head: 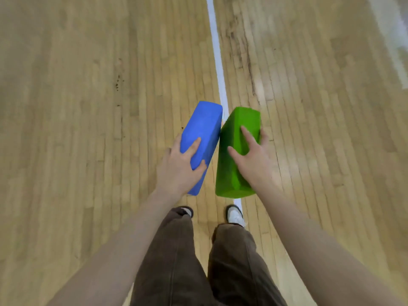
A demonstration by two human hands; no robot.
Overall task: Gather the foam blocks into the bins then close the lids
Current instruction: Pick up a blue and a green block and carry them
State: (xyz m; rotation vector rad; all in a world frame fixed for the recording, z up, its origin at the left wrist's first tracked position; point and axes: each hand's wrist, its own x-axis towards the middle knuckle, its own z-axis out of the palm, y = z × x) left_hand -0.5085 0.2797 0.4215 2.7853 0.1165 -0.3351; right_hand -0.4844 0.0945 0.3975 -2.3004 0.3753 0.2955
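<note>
Foam blocks, two of them, sat at the centre of the frame, carried above the wooden floor point(88, 129). The left hand point(176, 171) had its grip closed round the blue block point(203, 133), thumb on the top face and fingers wrapped underneath. The right hand point(254, 160) gripped the green block point(234, 151) the same way, fingers spread over its top. Both blocks pointed away from the body and met along their inner edges, probably so that one steadied the other while walking. A white line point(217, 56) ran up the floor from between the shoes point(235, 214). No bins or lids showed anywhere, so how far the carry had to go could not be judged. The fingers beneath each block were hidden.
</note>
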